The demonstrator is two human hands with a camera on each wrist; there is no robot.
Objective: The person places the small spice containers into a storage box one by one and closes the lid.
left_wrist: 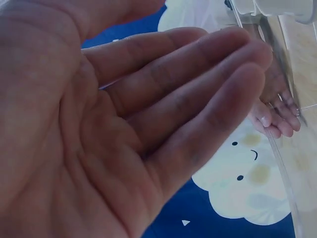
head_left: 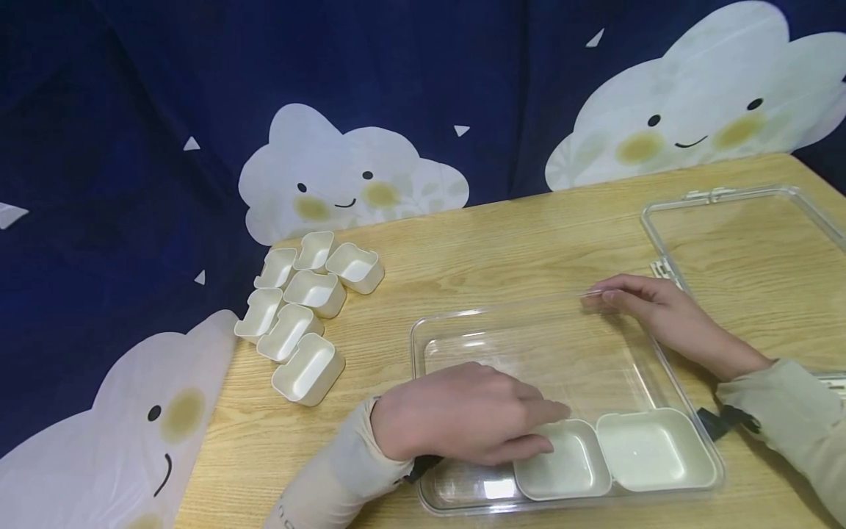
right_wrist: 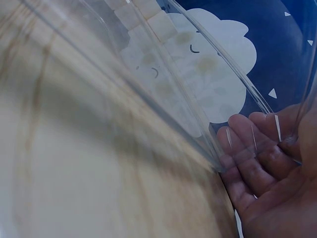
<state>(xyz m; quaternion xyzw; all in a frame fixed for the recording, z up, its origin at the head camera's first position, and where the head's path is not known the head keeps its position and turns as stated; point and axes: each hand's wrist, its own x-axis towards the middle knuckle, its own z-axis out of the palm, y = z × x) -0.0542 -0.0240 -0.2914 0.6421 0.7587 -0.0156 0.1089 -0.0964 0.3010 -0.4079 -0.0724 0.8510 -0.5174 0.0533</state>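
Note:
A clear plastic box (head_left: 529, 360) stands on the table with two cream bins in its near right part. My left hand (head_left: 469, 415) is over the box, its fingertips at the left-hand bin (head_left: 565, 466). In the left wrist view the fingers of this left hand (left_wrist: 163, 99) are extended and the palm holds nothing. Beside that bin, the other bin (head_left: 654, 452) fills the near right corner. My right hand (head_left: 661, 316) grips the box's far right corner, thumb at the rim. Through the clear wall, the right wrist view shows this right hand's fingers (right_wrist: 257, 163) outside the box.
Several loose cream bins (head_left: 307, 367) stand grouped at the table's left side. A clear lid-like frame (head_left: 654, 228) with white clips lies at the right, beyond my right hand. A dark blue curtain (head_left: 396, 59) with clouds hangs behind the wooden table (head_left: 476, 250).

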